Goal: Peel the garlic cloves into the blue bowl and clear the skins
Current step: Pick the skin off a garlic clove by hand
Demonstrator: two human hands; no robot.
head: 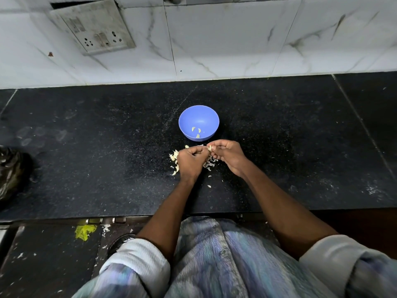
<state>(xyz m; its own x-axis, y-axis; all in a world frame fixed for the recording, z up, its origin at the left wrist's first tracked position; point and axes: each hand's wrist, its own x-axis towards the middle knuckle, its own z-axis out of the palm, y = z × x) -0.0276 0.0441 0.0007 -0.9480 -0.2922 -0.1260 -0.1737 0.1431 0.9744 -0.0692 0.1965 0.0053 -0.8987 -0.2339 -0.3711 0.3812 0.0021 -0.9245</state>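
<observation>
Garlic clove (209, 147) sits pinched in the right hand (228, 155), while the left hand (190, 160) curls tight right beside it, fingertips at the same clove. Blue bowl (199, 123) stands just beyond on the dark desk (86, 147), three peeled cloves (197, 132) inside; skins (175, 161) lie scattered beneath both hands.

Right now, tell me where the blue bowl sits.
In the head view the blue bowl stands at the middle of the black counter, just beyond both hands and the pile of garlic skins, between them and the tiled wall.
</observation>
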